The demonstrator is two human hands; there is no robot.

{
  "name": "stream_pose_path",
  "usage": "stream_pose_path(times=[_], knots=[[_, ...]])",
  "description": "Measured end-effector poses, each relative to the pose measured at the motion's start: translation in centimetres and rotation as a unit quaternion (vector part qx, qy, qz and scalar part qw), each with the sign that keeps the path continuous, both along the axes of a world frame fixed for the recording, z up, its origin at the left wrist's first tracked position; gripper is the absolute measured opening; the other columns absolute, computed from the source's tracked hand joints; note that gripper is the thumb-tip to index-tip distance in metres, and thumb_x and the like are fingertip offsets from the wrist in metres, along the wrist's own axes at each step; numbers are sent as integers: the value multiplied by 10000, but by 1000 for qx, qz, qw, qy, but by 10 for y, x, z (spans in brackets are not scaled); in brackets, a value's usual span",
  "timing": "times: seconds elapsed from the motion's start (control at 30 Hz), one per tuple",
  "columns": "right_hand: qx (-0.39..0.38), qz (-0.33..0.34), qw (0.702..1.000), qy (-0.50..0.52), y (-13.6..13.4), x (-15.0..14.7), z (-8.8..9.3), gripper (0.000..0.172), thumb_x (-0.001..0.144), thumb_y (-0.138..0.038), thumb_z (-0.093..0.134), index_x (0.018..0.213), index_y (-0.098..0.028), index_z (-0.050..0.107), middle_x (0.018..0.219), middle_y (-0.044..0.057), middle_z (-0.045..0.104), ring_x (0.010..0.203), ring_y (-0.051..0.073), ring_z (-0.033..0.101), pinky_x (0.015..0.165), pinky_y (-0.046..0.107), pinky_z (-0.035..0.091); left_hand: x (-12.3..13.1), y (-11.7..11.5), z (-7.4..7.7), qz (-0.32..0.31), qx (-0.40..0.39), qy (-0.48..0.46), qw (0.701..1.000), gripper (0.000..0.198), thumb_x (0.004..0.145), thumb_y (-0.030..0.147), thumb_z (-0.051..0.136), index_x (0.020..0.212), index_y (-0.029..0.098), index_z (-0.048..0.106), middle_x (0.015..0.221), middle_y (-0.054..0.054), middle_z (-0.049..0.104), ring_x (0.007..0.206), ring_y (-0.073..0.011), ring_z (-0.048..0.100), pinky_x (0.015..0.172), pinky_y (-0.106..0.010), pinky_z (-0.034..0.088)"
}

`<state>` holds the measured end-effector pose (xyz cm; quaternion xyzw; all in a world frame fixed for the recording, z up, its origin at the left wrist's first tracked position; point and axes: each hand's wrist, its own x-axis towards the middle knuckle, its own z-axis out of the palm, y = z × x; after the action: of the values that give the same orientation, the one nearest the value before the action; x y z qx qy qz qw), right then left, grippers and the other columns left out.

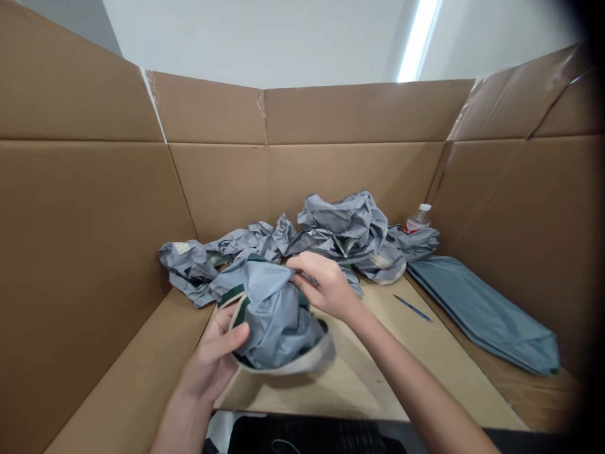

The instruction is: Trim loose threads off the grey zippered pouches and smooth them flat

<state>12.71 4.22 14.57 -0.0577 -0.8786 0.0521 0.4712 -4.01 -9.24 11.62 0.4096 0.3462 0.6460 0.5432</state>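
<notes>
My left hand [213, 356] grips the near edge of a crumpled grey bag [276, 315] with a green lining and a beige rim. My right hand [320, 285] pinches the grey fabric at the top of the same bag. The bag is held just above the cardboard surface [378, 378], in front of me. Behind it lies a pile of crumpled grey bags [331, 233], some showing the same green and beige trim.
Tall cardboard walls [85, 208] enclose the workspace on the left, back and right. A stack of flattened grey bags [482, 312] lies at the right. A blue pen [412, 308] rests on the cardboard. A water bottle [418, 219] stands in the back right corner.
</notes>
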Motion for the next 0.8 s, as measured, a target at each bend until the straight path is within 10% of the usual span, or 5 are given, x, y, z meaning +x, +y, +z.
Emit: stream_pose_path(times=[0.27,0.43,0.8], knots=[[-218,-76,971,56,-53,-9,-15,319,849,-305,665,1116,-195,529,1050,46,611,953,167,566,850,282,446,8,-9,-7,146,0,113,983,295,747,368,780,916,136,713,916,-52,699,848,-154,620,807,-231,503],[-367,-53,929,19,-90,-15,-51,265,836,-392,668,797,-176,521,805,9,560,779,143,525,704,249,410,23,-11,-35,221,26,58,973,313,703,395,808,835,137,688,783,-24,674,720,-121,604,697,-201,507],[-275,11,958,87,-113,-4,-101,225,998,-340,475,842,-181,499,805,11,516,785,140,487,731,268,360,26,-38,-54,260,-70,-130,954,551,552,380,897,999,149,673,934,-61,721,834,-193,695,779,-270,557]])
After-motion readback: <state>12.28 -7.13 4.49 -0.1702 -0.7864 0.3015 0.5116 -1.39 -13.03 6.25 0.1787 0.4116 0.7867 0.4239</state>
